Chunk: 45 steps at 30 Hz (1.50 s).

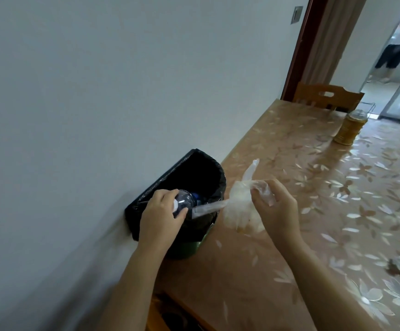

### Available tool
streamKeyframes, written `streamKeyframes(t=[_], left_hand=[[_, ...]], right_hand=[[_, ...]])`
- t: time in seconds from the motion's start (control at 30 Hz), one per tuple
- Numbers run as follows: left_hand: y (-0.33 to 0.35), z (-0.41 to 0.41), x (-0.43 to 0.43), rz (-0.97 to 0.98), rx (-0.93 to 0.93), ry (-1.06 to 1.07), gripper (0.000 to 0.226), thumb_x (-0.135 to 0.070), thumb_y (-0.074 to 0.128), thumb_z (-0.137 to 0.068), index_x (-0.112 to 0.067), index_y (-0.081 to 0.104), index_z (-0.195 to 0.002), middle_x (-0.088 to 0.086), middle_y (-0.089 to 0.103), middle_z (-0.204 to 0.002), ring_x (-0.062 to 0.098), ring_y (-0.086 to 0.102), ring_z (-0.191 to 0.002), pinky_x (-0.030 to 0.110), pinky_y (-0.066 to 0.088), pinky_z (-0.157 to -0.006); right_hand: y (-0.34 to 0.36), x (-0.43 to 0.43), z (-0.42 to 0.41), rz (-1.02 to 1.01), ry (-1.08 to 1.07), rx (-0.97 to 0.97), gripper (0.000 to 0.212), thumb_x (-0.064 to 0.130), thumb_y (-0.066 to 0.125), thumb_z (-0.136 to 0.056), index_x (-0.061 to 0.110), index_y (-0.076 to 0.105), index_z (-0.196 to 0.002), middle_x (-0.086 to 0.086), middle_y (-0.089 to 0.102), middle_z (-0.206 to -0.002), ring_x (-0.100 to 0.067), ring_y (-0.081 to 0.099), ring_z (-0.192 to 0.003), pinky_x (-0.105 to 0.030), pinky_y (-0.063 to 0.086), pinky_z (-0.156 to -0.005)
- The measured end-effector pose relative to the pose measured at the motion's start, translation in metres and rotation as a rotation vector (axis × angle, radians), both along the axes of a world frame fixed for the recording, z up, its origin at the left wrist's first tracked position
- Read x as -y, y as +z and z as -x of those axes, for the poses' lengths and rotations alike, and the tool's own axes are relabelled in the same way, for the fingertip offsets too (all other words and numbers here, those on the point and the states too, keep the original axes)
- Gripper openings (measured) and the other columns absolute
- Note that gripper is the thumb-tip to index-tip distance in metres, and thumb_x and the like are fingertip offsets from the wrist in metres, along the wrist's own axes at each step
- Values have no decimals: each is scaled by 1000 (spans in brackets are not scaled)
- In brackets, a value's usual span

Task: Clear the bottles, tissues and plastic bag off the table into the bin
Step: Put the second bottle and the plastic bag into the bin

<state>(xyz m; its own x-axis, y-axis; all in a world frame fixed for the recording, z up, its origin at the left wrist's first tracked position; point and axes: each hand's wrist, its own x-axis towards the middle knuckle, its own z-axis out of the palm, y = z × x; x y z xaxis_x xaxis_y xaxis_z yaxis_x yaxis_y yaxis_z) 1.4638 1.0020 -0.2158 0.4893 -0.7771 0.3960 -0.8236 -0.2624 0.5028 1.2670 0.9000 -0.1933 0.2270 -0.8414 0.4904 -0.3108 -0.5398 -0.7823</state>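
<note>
Your left hand [159, 211] curls its fingers around a bottle [182, 200] above the bin [203, 173]; your right hand [275, 201] pinches the plastic bag [239, 206] over the table [313, 187] edge. A bag strip bridges both; dropping the bottle could drag it short.

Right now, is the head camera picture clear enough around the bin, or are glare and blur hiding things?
Head view: the black-lined bin is dark inside, its contents mostly unreadable; the clear plastic bottle in the left hand shows bright glare; the translucent plastic bag held by the right hand is softly blurred; the glossy floral table cover reflects window light; wide-angle tilt slants the wall.
</note>
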Motion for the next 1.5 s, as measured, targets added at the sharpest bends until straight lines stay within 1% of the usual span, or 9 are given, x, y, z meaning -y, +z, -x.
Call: streamKeyframes(t=[0.13, 0.3, 0.5, 0.67, 0.73, 0.9, 1.1, 1.27, 1.5], left_hand=[[-5, 0, 3, 0, 28, -27, 35, -18, 69, -79, -4, 60, -109, 14, 63, -107, 29, 57, -100, 30, 39, -81], [-2, -4, -6, 33, 19, -4, 38, -18, 70, -78, -3, 59, -111, 16, 62, -109, 30, 56, -102, 38, 46, -84], [5, -13, -22, 85, 50, 60, 37, -14, 71, -76, -3, 59, -110, 17, 63, -106, 32, 59, -98, 40, 48, -82], [8, -14, -36, 119, 31, 81, 37, -13, 70, -76, -5, 57, -110, 14, 63, -105, 28, 59, -97, 32, 44, -81], [10, -14, -41, 133, 5, 83, 36, -14, 69, -77, -7, 56, -110, 12, 63, -106, 27, 58, -97, 32, 44, -81], [13, -20, -52, 142, 19, 76, 35, -13, 67, -78, -7, 56, -111, 11, 61, -107, 24, 56, -100, 29, 41, -85], [13, -22, -57, 113, 38, 91, 37, -11, 68, -77, -4, 56, -111, 14, 61, -108, 28, 57, -100, 33, 43, -87], [8, -19, -55, 84, 41, 97, 37, -15, 68, -78, -5, 56, -112, 13, 61, -111, 27, 56, -104, 30, 39, -88], [8, 0, -45, 62, 55, 37, 37, -16, 66, -80, -3, 56, -114, 16, 61, -114, 29, 55, -109, 32, 40, -90]], right_hand=[[6, 4, -6, -36, -11, 60, 7, 9, 60, -82, 14, 59, -77, -5, 61, -70, -11, 51, -65, -11, 37, -58], [22, 12, -23, 1, -2, 109, 15, 9, 60, -82, 17, 55, -71, 11, 50, -62, 4, 47, -61, -4, 35, -58], [41, 26, -57, 13, 84, 161, 14, 13, 60, -83, 22, 56, -73, 14, 50, -61, 6, 48, -59, -4, 35, -56], [39, 35, -94, -68, 172, 142, 8, 21, 57, -85, 17, 58, -78, -2, 58, -68, -4, 45, -57, -20, 37, -57], [31, 39, -107, -126, 177, 139, 15, 24, 56, -86, 13, 55, -75, -5, 48, -60, -9, 36, -52, -28, 33, -52], [15, 50, -133, -162, 122, 138, 34, 22, 55, -86, 22, 36, -57, 7, 30, -54, -6, 24, -47, -24, 23, -48], [-2, 66, -146, -214, 154, -1, 5, 21, 57, -85, 18, 56, -89, 6, 57, -80, -12, 52, -75, -23, 38, -62], [-18, 57, -138, -164, 241, -108, 22, 20, 64, -82, 20, 59, -103, 3, 62, -104, -11, 53, -97, -25, 39, -80], [-21, 39, -105, -49, 228, -198, 27, 23, 63, -83, 23, 57, -109, 10, 54, -103, -14, 47, -107, -26, 34, -86]])
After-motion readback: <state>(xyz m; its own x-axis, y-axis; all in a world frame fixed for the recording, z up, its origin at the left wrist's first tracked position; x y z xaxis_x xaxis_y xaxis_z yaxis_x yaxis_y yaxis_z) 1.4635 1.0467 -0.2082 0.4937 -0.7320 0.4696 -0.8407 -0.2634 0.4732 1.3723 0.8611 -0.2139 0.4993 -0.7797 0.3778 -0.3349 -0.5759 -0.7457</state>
